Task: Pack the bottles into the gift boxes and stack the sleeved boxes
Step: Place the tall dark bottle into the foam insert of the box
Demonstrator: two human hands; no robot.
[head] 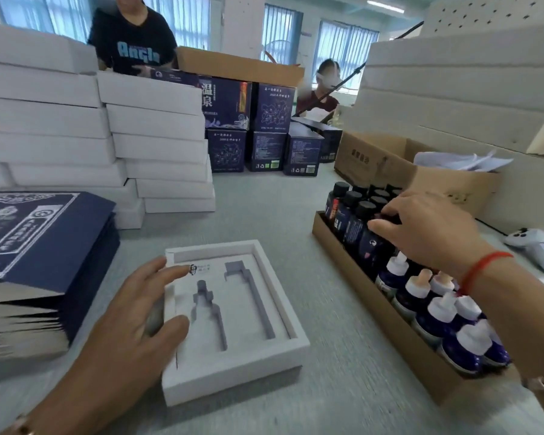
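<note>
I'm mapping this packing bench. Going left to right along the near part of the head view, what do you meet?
Stack of navy sleeves → left hand → open white gift box → cardboard tray of bottles → right hand reaching into it → white controller.

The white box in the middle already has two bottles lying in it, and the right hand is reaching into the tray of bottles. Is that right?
Not quite. The head view shows the white gift box holds no bottles yet: its two shaped slots are bare. The rest is right: the right hand is reaching into the cardboard tray, fingers on a black-capped bottle.
</note>
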